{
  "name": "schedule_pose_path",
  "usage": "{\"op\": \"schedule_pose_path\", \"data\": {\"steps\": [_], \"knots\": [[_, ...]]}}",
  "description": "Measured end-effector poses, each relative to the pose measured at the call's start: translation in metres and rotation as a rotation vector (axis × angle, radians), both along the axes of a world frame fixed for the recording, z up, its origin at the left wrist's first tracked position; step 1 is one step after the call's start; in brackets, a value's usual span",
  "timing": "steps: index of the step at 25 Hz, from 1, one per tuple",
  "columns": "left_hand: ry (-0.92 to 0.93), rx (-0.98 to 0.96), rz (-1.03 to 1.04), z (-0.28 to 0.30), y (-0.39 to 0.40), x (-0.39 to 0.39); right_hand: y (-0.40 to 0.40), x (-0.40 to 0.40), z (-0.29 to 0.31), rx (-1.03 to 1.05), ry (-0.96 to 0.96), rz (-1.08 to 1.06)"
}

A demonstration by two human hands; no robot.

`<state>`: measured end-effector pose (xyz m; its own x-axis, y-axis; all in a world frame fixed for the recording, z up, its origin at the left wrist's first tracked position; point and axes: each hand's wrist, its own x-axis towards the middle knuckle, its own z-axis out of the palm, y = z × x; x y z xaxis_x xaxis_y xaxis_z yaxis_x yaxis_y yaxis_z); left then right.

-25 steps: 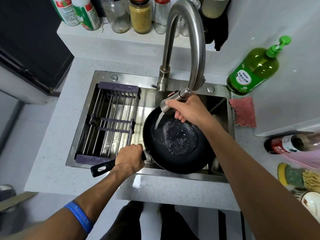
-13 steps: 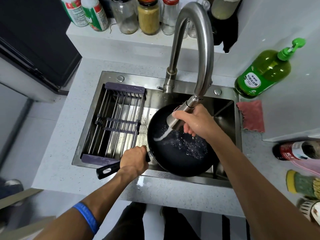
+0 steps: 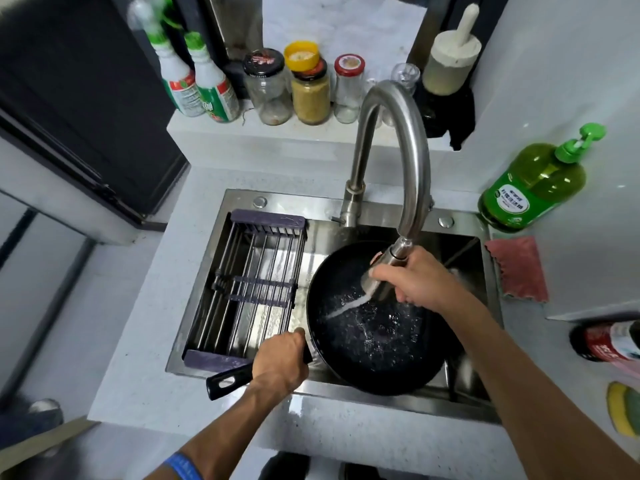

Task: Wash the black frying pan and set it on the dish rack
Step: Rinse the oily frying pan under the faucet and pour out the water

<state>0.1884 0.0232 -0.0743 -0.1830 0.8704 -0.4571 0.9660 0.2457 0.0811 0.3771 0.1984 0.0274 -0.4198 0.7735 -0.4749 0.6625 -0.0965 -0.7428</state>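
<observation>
The black frying pan point(image 3: 367, 337) sits tilted in the steel sink point(image 3: 381, 396), its bowl wet and splashing. My left hand point(image 3: 280, 363) grips the pan's black handle, whose end sticks out over the front counter. My right hand point(image 3: 412, 282) holds the pull-out spray head point(image 3: 384, 268) of the tall faucet point(image 3: 398, 147) and aims a stream of water into the pan. The dish rack point(image 3: 249, 292), steel bars with purple ends, lies across the sink's left half with nothing on it.
A green dish soap bottle point(image 3: 533, 188) and a pink cloth point(image 3: 516, 268) sit right of the sink. Jars and bottles point(image 3: 308, 88) line the back ledge. A red-labelled bottle point(image 3: 609, 341) and a yellow-green sponge point(image 3: 623, 410) lie at the right edge.
My right hand has swung the spray head a little, sweeping the stream across the pan's bowl. My left hand keeps its grip on the handle. The camera has tipped up.
</observation>
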Motion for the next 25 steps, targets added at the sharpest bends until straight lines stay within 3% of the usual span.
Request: {"op": "schedule_pose_path", "data": {"steps": [4,8,13,20,25], "knots": [[-0.006,0.009,0.012,0.001,-0.003,-0.001,-0.007,-0.004,0.006,-0.019,0.051,-0.017],[0.011,-0.001,0.001,-0.005,-0.008,-0.006,-0.003,-0.006,0.001,0.156,0.014,-0.105],[0.007,-0.002,0.01,-0.011,-0.012,-0.004,-0.002,-0.015,0.003,0.108,0.096,-0.093],[0.036,0.005,-0.008,-0.004,-0.009,-0.01,0.021,0.013,0.004,0.361,-0.179,-0.067],[0.054,0.006,-0.015,-0.005,-0.012,-0.014,0.023,0.031,0.013,0.403,-0.306,-0.042]]}}
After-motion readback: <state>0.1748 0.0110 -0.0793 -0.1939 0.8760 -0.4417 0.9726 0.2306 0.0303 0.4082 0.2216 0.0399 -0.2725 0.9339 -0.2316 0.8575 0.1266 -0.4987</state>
